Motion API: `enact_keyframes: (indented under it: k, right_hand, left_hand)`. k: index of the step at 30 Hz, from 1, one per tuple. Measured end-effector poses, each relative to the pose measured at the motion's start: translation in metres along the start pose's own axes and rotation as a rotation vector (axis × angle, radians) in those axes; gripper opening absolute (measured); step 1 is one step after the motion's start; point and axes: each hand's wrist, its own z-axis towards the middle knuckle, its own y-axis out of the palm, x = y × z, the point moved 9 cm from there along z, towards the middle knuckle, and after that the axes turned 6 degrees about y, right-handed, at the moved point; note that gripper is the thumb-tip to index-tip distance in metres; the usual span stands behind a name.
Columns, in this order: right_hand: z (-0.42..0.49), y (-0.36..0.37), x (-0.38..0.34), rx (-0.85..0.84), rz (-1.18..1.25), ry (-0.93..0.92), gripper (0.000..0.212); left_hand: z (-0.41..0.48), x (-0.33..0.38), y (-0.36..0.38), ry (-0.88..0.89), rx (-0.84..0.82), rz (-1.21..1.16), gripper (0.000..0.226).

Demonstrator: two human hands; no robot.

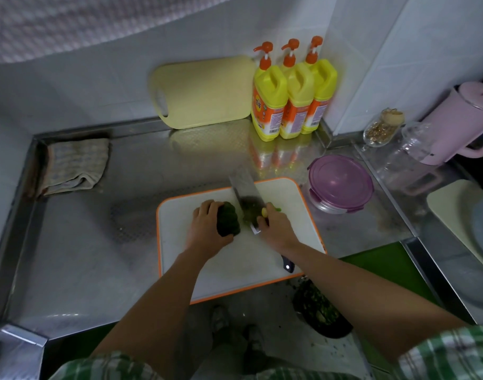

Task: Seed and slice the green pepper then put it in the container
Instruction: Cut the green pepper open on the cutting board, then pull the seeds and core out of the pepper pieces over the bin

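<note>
A white board (292,198) with an orange rim lies at the front edge of the steel tabletop (84,242), its near side reaching past that edge. On the board's middle sits the dark green pepper (228,222). The left hand (206,229) grips it from the left, fingers curled over its top and thumb against its near side. The right hand (274,227) is wrapped round the handle of a knife (244,187), close to the blade, with the dark handle end showing under the wrist. The broad blade points toward the back edge and stands just right of the pepper; whether it touches is blurred. Green bits (277,207) lie by the right hand's knuckles.

The container (340,182), closed with a purple lid, stands just beside the board's far right corner. Three yellow bottles (292,100) with orange pumps stand at the back edge, beside a pale yellow board (204,91) leaning on the wall. A folded cloth (75,165) lies in the back left corner. A pink kettle (459,124) stands far right.
</note>
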Motion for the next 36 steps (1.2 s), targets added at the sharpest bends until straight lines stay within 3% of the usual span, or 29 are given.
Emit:
enact_keyframes:
  k: [2,8,12,19,27,32,36]
  right_hand:
    - [0.002,-0.013,-0.001,0.044,0.065,0.007,0.008]
    - [0.007,-0.051,0.02,0.173,0.074,0.101,0.02]
    - [0.003,-0.062,0.042,0.193,0.002,0.151,0.03]
    - [0.006,-0.058,0.054,0.185,-0.226,0.082,0.017]
    - [0.016,-0.045,0.06,0.145,-0.247,0.068,0.046]
    - [0.02,-0.03,0.07,0.099,-0.213,0.052,0.053]
    - [0.022,-0.019,0.08,0.04,-0.196,0.054,0.058]
  left_hand:
    - [0.001,-0.001,0.004,-0.017,-0.054,0.071,0.086]
    - [0.006,-0.001,0.006,-0.021,-0.104,0.308,0.089]
    - [0.01,0.007,0.011,0.002,-0.116,0.339,0.089]
    - [0.023,0.046,0.029,0.166,-0.104,0.405,0.052]
    - [0.045,0.074,0.059,0.28,-0.188,0.555,0.042]
    - [0.053,0.075,0.074,0.234,-0.269,0.709,0.033]
    - [0.061,0.07,0.068,0.175,-0.199,0.514,0.024]
